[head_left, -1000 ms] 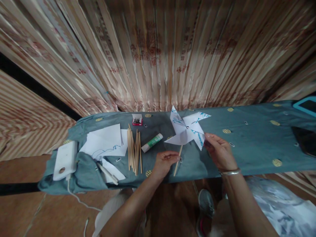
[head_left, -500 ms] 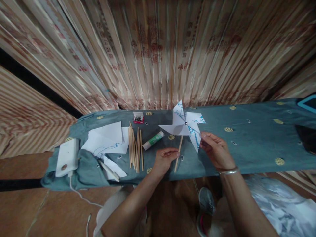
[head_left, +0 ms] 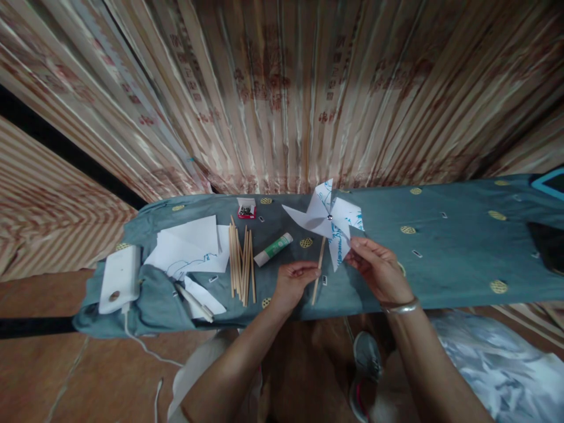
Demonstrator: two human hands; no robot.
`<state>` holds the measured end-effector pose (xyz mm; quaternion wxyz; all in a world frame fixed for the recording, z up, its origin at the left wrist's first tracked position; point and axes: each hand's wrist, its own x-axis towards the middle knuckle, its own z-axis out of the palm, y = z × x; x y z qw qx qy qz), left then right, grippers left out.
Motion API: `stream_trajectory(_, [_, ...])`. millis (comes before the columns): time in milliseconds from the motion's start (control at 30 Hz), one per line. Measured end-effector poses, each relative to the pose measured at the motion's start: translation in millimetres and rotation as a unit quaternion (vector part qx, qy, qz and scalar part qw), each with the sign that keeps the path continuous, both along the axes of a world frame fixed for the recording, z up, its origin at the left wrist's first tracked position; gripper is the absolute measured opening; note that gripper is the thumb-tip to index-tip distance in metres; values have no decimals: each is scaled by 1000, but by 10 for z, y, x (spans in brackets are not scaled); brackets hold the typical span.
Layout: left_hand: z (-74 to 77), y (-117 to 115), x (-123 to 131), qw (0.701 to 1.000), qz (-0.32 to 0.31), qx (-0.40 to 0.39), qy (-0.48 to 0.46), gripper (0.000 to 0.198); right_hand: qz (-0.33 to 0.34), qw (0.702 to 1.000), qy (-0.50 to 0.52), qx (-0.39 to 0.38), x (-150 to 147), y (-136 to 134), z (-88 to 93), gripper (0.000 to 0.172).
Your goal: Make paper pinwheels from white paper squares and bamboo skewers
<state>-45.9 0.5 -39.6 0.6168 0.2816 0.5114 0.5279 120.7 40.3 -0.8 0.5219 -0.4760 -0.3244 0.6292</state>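
A white paper pinwheel with blue pen marks is fixed by a shiny pin at its centre to a thin wooden stick. My left hand pinches that stick below the paper blades, closed around it. At the lower right blade, my right hand has its thumb and fingers closed on the paper edge. Left of the pinwheel lies a green and white glue stick. Beyond it are several loose wooden sticks and a small open red box of metal pins.
White paper sheets lie on the left of the cloth-covered table. A pen rests on a paper scrap near the front edge. A white power bank with a cable sits at the left end. A striped curtain hangs behind.
The pinwheel's blades have turned slightly clockwise, and my right hand has moved a little left with the blade. My left hand stays in place on the stick.
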Motion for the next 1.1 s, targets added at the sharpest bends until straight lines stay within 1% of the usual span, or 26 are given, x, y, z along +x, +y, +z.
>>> stream_trajectory(233, [8, 7, 8, 1000, -3, -1, -14, 30, 22, 1000, 12, -6, -63, -33, -22, 26])
stream_trajectory(433, [-14, -1, 24, 1000, 3, 7, -24, 35, 24, 999, 2, -22, -160, -66, -4, 33])
stream_trajectory(500, [-24, -1, 26, 999, 4, 12, -32, 35, 23, 1000, -8, -19, -189, -77, -5, 35])
stream_trajectory(667, [-49, 8, 27, 999, 0, 23, -35, 31, 35, 999, -29, -2, -212, -95, -51, 31])
stream_trajectory(800, [-39, 7, 28, 999, 4, 23, -34, 27, 50, 996, -71, 11, -216, -114, -87, 30])
stream_trajectory(900, [-7, 6, 22, 999, 8, 26, -32, 25, 58, 990, -122, 36, -234, -155, -99, 33])
stream_trajectory(1000, [29, 17, 15, 999, 10, 32, -35, 26, 66, 979, -180, 69, -253, -235, -123, 37])
stream_trajectory(1100, [55, 39, 16, 998, 26, 30, -43, 26, 97, 963, -232, 98, -265, -341, -176, 37])
